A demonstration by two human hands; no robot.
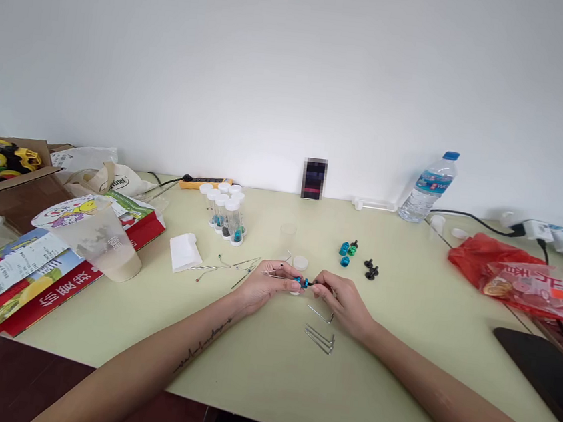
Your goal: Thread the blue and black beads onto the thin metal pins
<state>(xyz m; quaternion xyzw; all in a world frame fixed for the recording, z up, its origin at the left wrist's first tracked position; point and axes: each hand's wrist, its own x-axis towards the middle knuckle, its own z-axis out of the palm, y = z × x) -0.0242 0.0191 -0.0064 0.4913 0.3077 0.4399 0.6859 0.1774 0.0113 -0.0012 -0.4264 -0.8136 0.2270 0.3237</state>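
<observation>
Both forearms reach in from the near edge of the table (254,376) and angle inward until the hands almost meet. The left hand (264,287) pinches a small blue piece (297,281) between thumb and fingers, with thin metal pieces (273,272) lying across it. The right hand (346,302), knuckles up, has its fingers closed on a black piece (310,284) that meets the blue one end-on, between both sets of fingertips.

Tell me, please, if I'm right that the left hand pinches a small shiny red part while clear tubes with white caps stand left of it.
Not quite: in the head view, the small shiny part pinched by the left hand is blue, not red; the clear tubes with white caps do stand left of it.
</observation>
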